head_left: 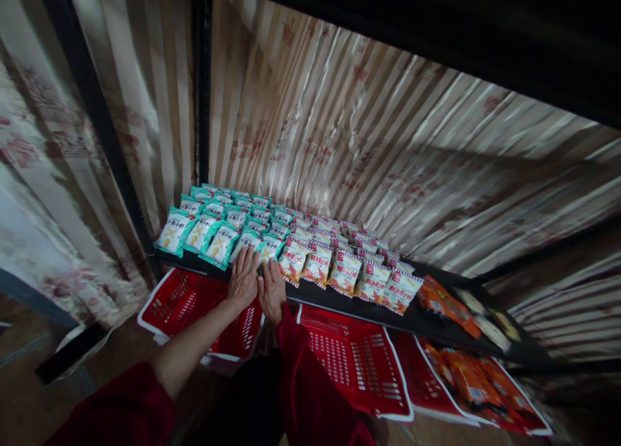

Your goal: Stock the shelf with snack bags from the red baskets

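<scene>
Rows of teal-and-white snack bags [221, 244] stand on the left part of a black shelf [320, 296]. To their right are rows of cream-and-orange snack bags [345, 270]. My left hand [244, 276] lies with fingers stretched against the front of a teal bag near the end of the front row. Beside it, my right hand [272, 289] rests with fingers extended on the lower front of the last teal bag [270, 248]. Neither hand is wrapped round a bag.
Below the shelf stand a red basket [180, 295] at left, another red basket [356, 355] in the middle, and one at right with orange packets [478, 378]. An orange packet [449, 303] lies on the shelf's right. Black posts [202, 83] and patterned curtains [310, 109] surround it.
</scene>
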Demonstrator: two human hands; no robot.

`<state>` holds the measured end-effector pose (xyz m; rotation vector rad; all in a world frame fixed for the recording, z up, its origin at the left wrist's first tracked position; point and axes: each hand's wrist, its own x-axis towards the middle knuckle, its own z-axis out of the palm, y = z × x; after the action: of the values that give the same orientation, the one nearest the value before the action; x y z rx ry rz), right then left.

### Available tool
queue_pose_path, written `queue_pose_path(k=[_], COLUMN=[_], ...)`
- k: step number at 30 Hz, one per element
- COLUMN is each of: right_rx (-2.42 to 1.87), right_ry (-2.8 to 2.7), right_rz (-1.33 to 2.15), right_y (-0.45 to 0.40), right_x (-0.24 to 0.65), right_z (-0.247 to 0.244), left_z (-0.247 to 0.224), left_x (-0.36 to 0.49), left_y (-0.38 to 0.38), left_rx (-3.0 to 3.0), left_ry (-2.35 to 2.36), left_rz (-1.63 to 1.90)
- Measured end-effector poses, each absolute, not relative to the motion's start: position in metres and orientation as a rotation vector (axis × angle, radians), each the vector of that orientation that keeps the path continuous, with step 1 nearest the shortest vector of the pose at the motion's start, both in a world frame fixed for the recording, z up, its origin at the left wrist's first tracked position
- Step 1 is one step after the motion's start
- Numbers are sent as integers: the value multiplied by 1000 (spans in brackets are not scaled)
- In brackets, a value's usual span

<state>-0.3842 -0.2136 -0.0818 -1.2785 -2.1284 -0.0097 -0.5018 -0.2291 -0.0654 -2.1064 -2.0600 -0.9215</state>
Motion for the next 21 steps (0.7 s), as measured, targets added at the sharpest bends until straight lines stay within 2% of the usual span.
queue_pose_path(k=[11,21], right_rx=[-1321,-1338], right_ry=[-2055,-2022], right_rz=[-33,-44], right_y=[-222,-237], right_x=[-452,-460], right_z=[-83,-79], left_z=[-67,-71], left_x=[-564,-586], left_y=[-220,-232], left_rx=[-2138,-2232], left_ry=[-2114,-1995], left_rz=[-848,-897])
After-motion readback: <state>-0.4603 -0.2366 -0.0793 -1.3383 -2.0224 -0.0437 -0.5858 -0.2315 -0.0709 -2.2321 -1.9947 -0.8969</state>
